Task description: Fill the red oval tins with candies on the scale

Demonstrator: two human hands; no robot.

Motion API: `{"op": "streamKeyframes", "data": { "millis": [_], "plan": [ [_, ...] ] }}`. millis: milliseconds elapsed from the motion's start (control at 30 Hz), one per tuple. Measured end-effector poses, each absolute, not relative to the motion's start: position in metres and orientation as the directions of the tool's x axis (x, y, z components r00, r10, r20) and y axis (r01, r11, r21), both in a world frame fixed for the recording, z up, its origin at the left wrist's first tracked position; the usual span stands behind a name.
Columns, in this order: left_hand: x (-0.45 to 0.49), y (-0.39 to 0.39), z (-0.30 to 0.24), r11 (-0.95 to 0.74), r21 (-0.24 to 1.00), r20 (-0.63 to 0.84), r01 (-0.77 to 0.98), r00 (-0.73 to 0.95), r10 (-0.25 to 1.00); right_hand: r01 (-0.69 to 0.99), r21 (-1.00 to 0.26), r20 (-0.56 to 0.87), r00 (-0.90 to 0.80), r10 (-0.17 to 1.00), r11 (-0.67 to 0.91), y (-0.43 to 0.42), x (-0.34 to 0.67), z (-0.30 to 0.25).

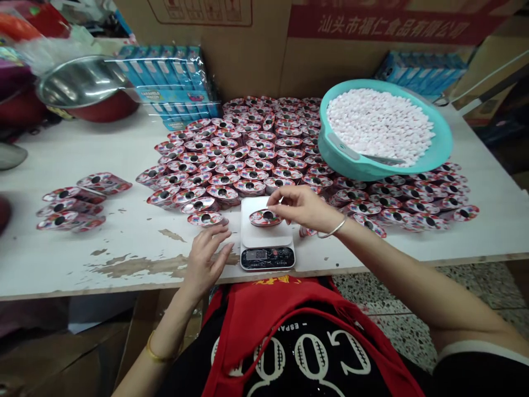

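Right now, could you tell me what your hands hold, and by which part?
The right hand touches the rim of the cup on the scale; a grip cannot be told. The left hand holds nothing.

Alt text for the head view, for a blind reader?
The right hand pinches over a red container on a scale; the left hand lies flat on the white table. Behind: many more containers and a teal basin of pale candies.

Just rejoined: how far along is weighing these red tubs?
Possibly done: the small group of red oval plastic tubs set apart at left. In hand: right hand fingers one tub on the white digital scale; left hand lies open on the white table. Remaining: the big spread of tubs and a heaped teal basin of pale candies.
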State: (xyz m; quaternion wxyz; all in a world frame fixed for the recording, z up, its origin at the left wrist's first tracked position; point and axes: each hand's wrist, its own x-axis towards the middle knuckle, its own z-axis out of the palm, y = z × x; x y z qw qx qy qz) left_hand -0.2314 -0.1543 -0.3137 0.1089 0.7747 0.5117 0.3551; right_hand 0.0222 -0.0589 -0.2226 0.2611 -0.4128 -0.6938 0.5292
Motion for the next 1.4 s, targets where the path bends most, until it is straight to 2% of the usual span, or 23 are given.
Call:
{"op": "streamKeyframes", "data": {
  "millis": [133, 200, 300, 400, 467, 533, 633, 700, 767, 800, 867, 933, 1067, 1233, 1333, 1400],
  "plan": [
    [-0.23, -0.161, -0.322, -0.459, 0.541, 0.431, 0.705, 0.237, 0.871, 0.473, -0.806, 0.028, -0.569, 0.822, 0.356, -0.056, 0.015, -0.241],
    [-0.23, -0.162, -0.325, -0.452, 0.554, 0.424, 0.7, 0.23, 0.876, 0.516, -0.737, 0.045, -0.606, 0.794, 0.436, -0.056, 0.014, -0.243],
    [-0.228, -0.162, -0.326, -0.442, 0.574, 0.414, 0.689, 0.222, 0.883, 0.523, -0.698, 0.072, -0.628, 0.775, 0.489, -0.057, 0.012, -0.242],
    [-0.228, -0.161, -0.324, -0.436, 0.584, 0.407, 0.685, 0.217, 0.887, 0.494, -0.683, 0.166, -0.613, 0.773, 0.538, -0.057, 0.014, -0.23],
    [-0.231, -0.161, -0.323, -0.43, 0.588, 0.404, 0.685, 0.211, 0.89, 0.493, -0.653, 0.262, -0.564, 0.783, 0.574, -0.051, 0.027, -0.213],
    [-0.234, -0.161, -0.322, -0.416, 0.6, 0.396, 0.683, 0.199, 0.897, 0.56, -0.602, 0.365, -0.442, 0.82, 0.569, -0.037, 0.051, -0.192],
    [-0.237, -0.161, -0.321, -0.388, 0.622, 0.38, 0.68, 0.171, 0.909, 0.778, -0.501, 0.469, -0.125, 0.874, 0.38, 0.001, 0.107, -0.168],
    [-0.237, -0.16, -0.32, -0.38, 0.63, 0.376, 0.677, 0.162, 0.912, 0.923, -0.369, 0.406, 0.051, 0.913, 0.113, 0.033, 0.148, -0.165],
    [-0.235, -0.159, -0.319, -0.386, 0.635, 0.376, 0.669, 0.169, 0.911, 0.965, -0.211, 0.222, 0.201, 0.954, -0.155, 0.062, 0.183, -0.172],
    [-0.234, -0.159, -0.318, -0.39, 0.637, 0.376, 0.665, 0.174, 0.91, 0.965, -0.13, 0.106, 0.243, 0.964, -0.229, 0.075, 0.195, -0.179],
    [-0.232, -0.157, -0.317, -0.401, 0.637, 0.378, 0.659, 0.186, 0.907, 0.964, -0.03, -0.084, 0.261, 0.962, -0.264, 0.091, 0.208, -0.193],
    [-0.23, -0.156, -0.316, -0.406, 0.634, 0.377, 0.658, 0.195, 0.905, 0.969, -0.021, -0.137, 0.241, 0.961, -0.246, 0.097, 0.208, -0.204],
    [-0.229, -0.154, -0.315, -0.411, 0.626, 0.369, 0.663, 0.213, 0.905, 0.969, -0.078, -0.036, 0.231, 0.972, -0.233, 0.092, 0.198, -0.213],
    [-0.228, -0.151, -0.313, -0.444, 0.62, 0.391, 0.647, 0.235, 0.89, 0.97, -0.125, 0.215, 0.234, 0.948, -0.211, 0.099, 0.217, -0.22],
    [-0.226, -0.149, -0.311, -0.437, 0.619, 0.376, 0.653, 0.243, 0.894, 0.943, -0.226, 0.304, 0.306, 0.902, -0.243, 0.104, 0.226, -0.218],
    [-0.226, -0.148, -0.31, -0.445, 0.615, 0.374, 0.651, 0.256, 0.891, 0.908, -0.37, 0.355, 0.332, 0.874, -0.194, 0.095, 0.215, -0.207]
  ]
}}
